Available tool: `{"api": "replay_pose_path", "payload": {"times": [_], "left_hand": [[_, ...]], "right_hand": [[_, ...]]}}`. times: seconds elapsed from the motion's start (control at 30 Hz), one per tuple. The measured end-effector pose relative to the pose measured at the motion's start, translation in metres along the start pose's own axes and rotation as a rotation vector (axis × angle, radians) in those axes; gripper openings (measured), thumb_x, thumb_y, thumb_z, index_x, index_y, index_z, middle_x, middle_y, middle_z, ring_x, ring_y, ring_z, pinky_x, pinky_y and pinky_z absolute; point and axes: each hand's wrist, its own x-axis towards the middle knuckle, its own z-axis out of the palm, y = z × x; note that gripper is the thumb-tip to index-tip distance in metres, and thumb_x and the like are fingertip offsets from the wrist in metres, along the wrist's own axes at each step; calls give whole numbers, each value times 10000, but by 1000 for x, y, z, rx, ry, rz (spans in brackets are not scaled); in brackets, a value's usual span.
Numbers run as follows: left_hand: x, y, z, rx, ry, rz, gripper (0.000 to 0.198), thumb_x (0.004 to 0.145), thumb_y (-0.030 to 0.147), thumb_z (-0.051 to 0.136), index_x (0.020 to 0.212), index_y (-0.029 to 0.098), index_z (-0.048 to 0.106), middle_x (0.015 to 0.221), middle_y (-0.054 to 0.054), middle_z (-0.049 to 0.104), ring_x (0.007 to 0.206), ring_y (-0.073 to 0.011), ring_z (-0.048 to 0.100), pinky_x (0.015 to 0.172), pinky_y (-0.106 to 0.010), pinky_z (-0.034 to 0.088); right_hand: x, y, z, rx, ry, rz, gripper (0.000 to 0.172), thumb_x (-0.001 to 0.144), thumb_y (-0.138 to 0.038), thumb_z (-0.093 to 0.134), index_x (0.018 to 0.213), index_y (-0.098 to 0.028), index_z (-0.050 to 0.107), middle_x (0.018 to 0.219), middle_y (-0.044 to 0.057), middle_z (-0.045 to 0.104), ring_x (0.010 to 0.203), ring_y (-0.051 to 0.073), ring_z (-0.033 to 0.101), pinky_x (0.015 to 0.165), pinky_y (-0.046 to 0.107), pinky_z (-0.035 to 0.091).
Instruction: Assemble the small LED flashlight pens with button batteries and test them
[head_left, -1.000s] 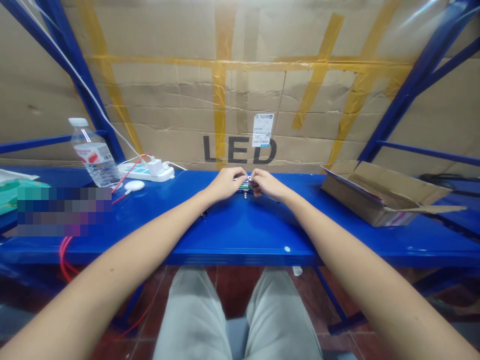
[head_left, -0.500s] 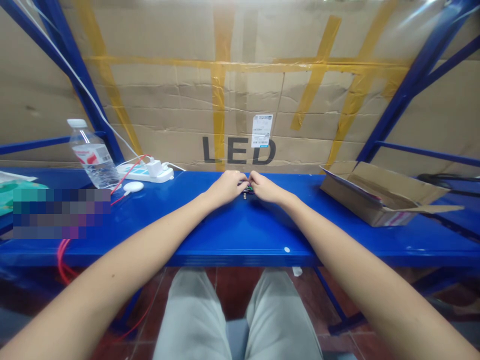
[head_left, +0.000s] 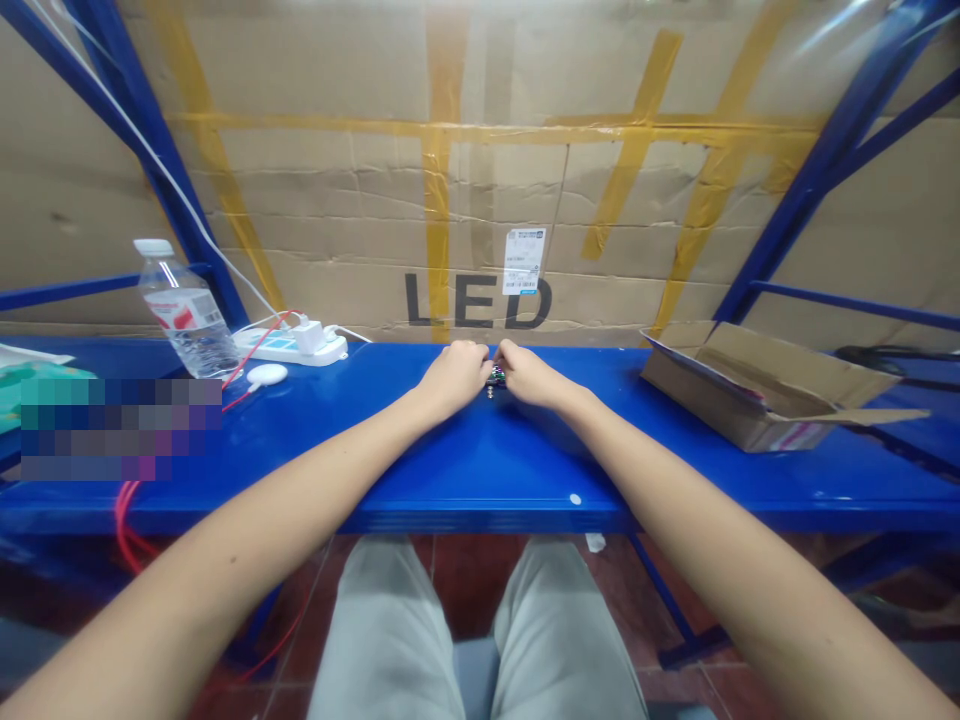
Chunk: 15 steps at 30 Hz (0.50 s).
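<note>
Both my arms reach forward over the blue metal shelf [head_left: 480, 470]. My left hand [head_left: 452, 376] and my right hand [head_left: 529, 376] meet at the middle of the shelf, fingers curled and pinched together. Between them sits a small dark electronic part [head_left: 495, 379] with green and metal bits, mostly hidden by my fingers. Both hands grip it from either side, just above the shelf surface.
A water bottle [head_left: 184, 312], a white power strip [head_left: 292, 344] with a charger, a white puck [head_left: 267, 375] and red cables [head_left: 124, 510] lie at the left. An open cardboard box [head_left: 757, 395] sits at the right. A taped cardboard wall marked LED stands behind. Blue rack posts flank both sides.
My hands have closed in tighter on the small part, hiding more of it. Their place on the shelf is about the same.
</note>
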Motion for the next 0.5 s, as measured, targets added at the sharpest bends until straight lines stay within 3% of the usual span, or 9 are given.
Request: {"api": "replay_pose_path", "payload": {"times": [0.23, 0.5], "left_hand": [[1, -12, 1, -228, 54, -2, 231, 904, 242, 538, 871, 194, 761, 887, -92, 759, 866, -241, 681, 836, -346, 498], [10, -31, -5, -573, 48, -214, 110, 819, 251, 681, 838, 163, 742, 829, -73, 735, 812, -209, 648, 809, -374, 499]], "right_hand": [[1, 2, -2, 125, 44, 38, 156, 824, -54, 472, 787, -202, 443, 788, 20, 582, 741, 164, 497, 653, 268, 343], [6, 12, -14, 497, 69, 205, 120, 870, -90, 429, 836, -198, 469, 680, -15, 548, 598, 135, 520, 577, 261, 411]]}}
